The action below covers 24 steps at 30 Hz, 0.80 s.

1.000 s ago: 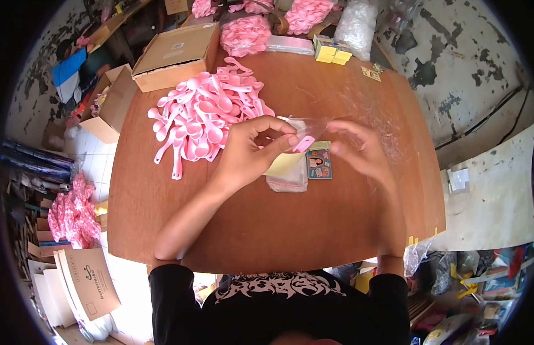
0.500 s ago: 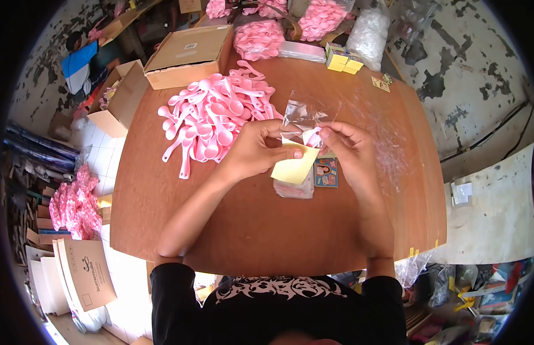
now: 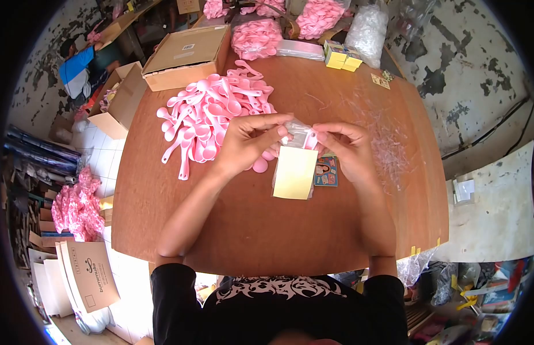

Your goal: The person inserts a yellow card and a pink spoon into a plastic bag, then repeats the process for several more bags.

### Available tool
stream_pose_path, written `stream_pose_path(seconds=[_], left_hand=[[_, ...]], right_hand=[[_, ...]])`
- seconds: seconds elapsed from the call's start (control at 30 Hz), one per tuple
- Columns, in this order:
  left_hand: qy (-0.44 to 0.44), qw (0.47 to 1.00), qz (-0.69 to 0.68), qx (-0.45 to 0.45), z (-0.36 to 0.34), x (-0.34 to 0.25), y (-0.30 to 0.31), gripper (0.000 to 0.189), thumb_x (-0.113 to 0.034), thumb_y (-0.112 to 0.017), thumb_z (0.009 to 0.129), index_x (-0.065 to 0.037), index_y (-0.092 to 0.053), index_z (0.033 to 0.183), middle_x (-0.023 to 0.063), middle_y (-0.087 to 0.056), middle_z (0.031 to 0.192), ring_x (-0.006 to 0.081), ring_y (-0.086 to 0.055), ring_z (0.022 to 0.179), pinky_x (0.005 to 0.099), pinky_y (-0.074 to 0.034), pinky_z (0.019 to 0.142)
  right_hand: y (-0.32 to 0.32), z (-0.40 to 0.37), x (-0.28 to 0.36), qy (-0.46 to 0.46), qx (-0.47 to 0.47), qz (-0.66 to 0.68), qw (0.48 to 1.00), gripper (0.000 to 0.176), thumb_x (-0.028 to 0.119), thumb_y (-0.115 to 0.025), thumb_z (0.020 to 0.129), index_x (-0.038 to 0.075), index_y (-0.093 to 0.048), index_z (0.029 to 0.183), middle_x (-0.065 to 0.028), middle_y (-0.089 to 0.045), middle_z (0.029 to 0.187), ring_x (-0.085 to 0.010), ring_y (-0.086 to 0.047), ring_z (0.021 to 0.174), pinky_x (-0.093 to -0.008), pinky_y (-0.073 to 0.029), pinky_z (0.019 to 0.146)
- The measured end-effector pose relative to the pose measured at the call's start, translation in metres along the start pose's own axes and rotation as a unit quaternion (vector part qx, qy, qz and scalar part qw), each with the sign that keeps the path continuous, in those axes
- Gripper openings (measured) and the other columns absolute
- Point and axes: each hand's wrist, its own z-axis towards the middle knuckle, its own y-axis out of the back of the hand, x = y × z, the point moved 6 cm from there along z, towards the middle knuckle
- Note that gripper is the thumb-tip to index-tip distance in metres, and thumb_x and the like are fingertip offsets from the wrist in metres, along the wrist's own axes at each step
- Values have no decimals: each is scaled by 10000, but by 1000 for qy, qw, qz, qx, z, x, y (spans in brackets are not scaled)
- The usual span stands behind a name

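Thumb and forefinger of my left hand (image 3: 252, 138) pinch the upper left edge of a clear plastic bag (image 3: 297, 133). At its upper right edge, the fingertips of my right hand (image 3: 344, 144) are closed on the bag too. A blank yellow card (image 3: 295, 173) hangs below the bag's top, and part of a pink piece (image 3: 311, 140) shows beside my right fingertips. Under the right side of the card lies a printed card (image 3: 326, 172). Just left of my left hand, pink plastic spoons (image 3: 206, 115) lie in a heap.
A closed cardboard box (image 3: 187, 54) stands at the back left of the table (image 3: 221, 236). Bags of pink spoons (image 3: 256, 39) and small yellow boxes (image 3: 342, 56) are along the back. Thin plastic strips (image 3: 385, 149) lie at right. A person (image 3: 77, 69) is at far left.
The yellow card has turned from tilted to upright and now hangs lower. My left thumb has moved off the card up to the bag's top edge. Pink round pieces now show beside my left hand.
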Motion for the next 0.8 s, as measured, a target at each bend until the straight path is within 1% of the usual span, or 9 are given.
stream_pose_path(seconds=[0.1,0.2,0.27,0.3,0.37,0.5,0.6,0.67,0.8], left_hand=[[12,1000,-16,10,-1,-2,3,251,-120,-653,915,-39,-675,1152,40,-708,845,37,-605,653,194,-501,559],[-19,999,18,29,-1,-6,4,213,-71,-643,910,-27,-691,1112,50,-712,867,51,-620,691,204,-514,603],[-66,996,13,56,-2,-11,3,199,25,-604,890,-6,-705,1058,67,-714,900,75,-641,756,220,-526,673],[-67,996,13,56,-2,-12,4,199,25,-604,890,-6,-705,1058,67,-714,900,75,-641,756,220,-526,673],[-43,996,-14,72,-3,-13,4,239,103,-548,857,12,-708,1009,78,-712,918,95,-652,812,231,-529,726],[-25,996,-42,74,-4,-10,4,255,120,-519,845,20,-708,984,71,-708,916,89,-646,786,232,-527,713],[-36,996,-31,72,-4,-11,5,240,111,-517,849,24,-704,971,59,-699,875,79,-637,760,224,-526,671],[-25,993,-72,88,-4,-8,7,223,87,-515,864,25,-692,984,53,-689,865,64,-627,746,213,-521,621],[-3,991,-103,89,-5,-15,2,171,62,-577,867,20,-672,1003,59,-676,908,69,-630,751,206,-514,587]], right_hand=[[1,0,0,0,38,18,999,121,28,-646,891,-24,-692,990,-79,-685,893,-120,-644,746,-262,-548,668],[-2,0,3,14,72,16,997,100,2,-628,894,-31,-686,968,-87,-679,933,-129,-649,776,-269,-551,699],[-4,0,6,17,85,23,996,95,-9,-620,895,-35,-682,962,-90,-675,956,-130,-650,788,-269,-549,709],[-5,-1,8,33,97,11,995,99,-17,-612,897,-35,-680,966,-91,-671,968,-132,-650,800,-267,-548,709],[-6,-1,11,49,110,-1,993,104,-25,-604,899,-35,-678,971,-93,-668,981,-134,-651,812,-265,-547,709],[-8,-4,19,81,121,-82,986,152,-68,-567,890,-35,-681,985,-100,-665,985,-142,-651,849,-260,-541,714],[-9,-6,25,126,122,-124,977,179,-86,-562,872,-33,-685,992,-104,-664,986,-143,-651,855,-261,-540,726],[-10,-8,27,148,119,-143,971,190,-91,-564,862,-31,-687,994,-106,-663,988,-143,-650,854,-263,-539,734],[-15,-9,30,144,109,-128,975,165,-56,-685,810,-31,-668,972,-105,-653,1003,-131,-650,846,-235,-540,693]])
